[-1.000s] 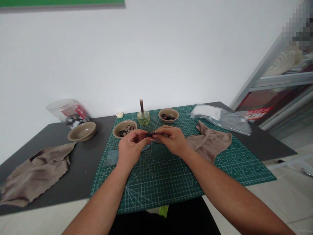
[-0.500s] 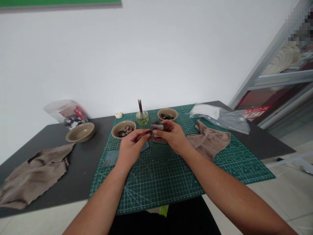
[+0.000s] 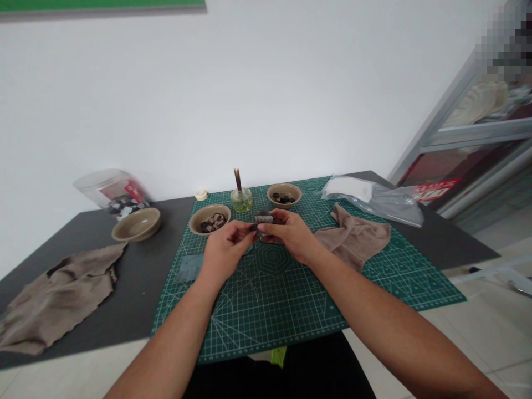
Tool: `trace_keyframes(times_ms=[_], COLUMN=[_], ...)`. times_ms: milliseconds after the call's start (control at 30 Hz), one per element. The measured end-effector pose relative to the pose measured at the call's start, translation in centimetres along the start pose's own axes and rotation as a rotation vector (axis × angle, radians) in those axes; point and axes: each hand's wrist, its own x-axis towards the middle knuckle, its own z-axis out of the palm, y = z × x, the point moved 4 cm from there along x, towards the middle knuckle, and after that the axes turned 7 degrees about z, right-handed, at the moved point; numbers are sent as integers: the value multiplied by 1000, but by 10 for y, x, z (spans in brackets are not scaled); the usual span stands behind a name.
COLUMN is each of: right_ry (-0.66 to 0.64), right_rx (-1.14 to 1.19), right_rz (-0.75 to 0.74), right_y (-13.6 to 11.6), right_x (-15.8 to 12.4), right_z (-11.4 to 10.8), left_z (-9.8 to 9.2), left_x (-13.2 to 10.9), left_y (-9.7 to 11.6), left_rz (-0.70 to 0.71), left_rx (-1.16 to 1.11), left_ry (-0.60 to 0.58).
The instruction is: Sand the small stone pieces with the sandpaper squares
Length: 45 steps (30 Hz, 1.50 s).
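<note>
Over the green cutting mat (image 3: 266, 316) my two hands meet, fingertips nearly touching. My left hand (image 3: 226, 249) is closed in a pinch on a small dark piece (image 3: 254, 227), mostly covered by the fingers. My right hand (image 3: 293, 235) is closed around a grey speckled, sheet-like piece (image 3: 263, 219), bent and pressed up against the dark piece; its exact kind is unclear. Beyond my left hand stands a bowl (image 3: 193, 223) of brown and black small pieces. Another bowl (image 3: 296, 194) with dark pieces sits behind my right hand.
A glass jar (image 3: 241, 204) of yellowish liquid holds a brush-like stick (image 3: 237, 180). Brown cloths lie at right (image 3: 353, 238) and left (image 3: 66, 299). An empty-looking bowl (image 3: 143, 224) stands before a tipped plastic jar (image 3: 110, 191). A clear plastic bag (image 3: 386, 205) lies back right.
My right hand has shifted slightly left and down, its fingers curled more closely around the grey piece. The left fingertips stay on the dark piece.
</note>
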Motion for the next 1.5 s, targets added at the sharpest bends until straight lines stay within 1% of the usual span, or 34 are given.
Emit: trace_keyframes(times_ms=[100, 233, 267, 367, 433, 467, 533, 600, 733, 833, 933, 1067, 1167, 1233, 1300, 1400, 1500], right_ry=[36, -19, -8, 127, 197, 205, 189, 149, 39, 53, 73, 16, -39, -56, -31, 72, 166], right_rx=[8, -28, -25, -13, -35, -53, -86, -115, -122, -88, -101, -115, -119, -171, -277, -494, -697], right_rz=[-1, 21, 15, -52, -109, -128, -153, -164, -148, -144, -139, -111, -105, -124, -173, -256, -294], right_y=[0, 0, 0, -1, -2, -2, -4, -6, -9, -10, -10, -9, -5, -1, 2, -1, -12], right_x=[0, 0, 2, 6, 8, 9, 8, 6, 3, 2, 2, 1, 2, 3, 4, 0, -14], right_z=[-2, 0, -1, -10, -15, -16, -16, -13, -5, -5, -6, -5, -3, -2, -2, -2, -3], left_z=[0, -2, -1, 0, 1, 1, 0, -1, -2, -3, -4, -5, -5, -5, -4, -1, 0], left_x=[0, -1, 0, 1, 2, 2, 3, 4, 7, 8, 8, 8, 8, 9, 9, 7, 3], left_y=[2, 0, 0, -1, -2, -3, -6, -8, -12, -14, -18, -21, -22, -22, -22, -21, -17], left_rz=[16, -26, -26, -40, -67, -76, -84, -88, -90, -79, -76, -98, -114, -126, -142, -174, -217], left_rx=[49, 19, 5, -61, -196, -288, -449, -506, -500, -506, -505, -458, -464, -471, -483, -552, -580], left_ry=[-21, 24, 22, 13, 46, 80, 138, 169, 177, 193, 218, 223, 222, 216, 211, 213, 217])
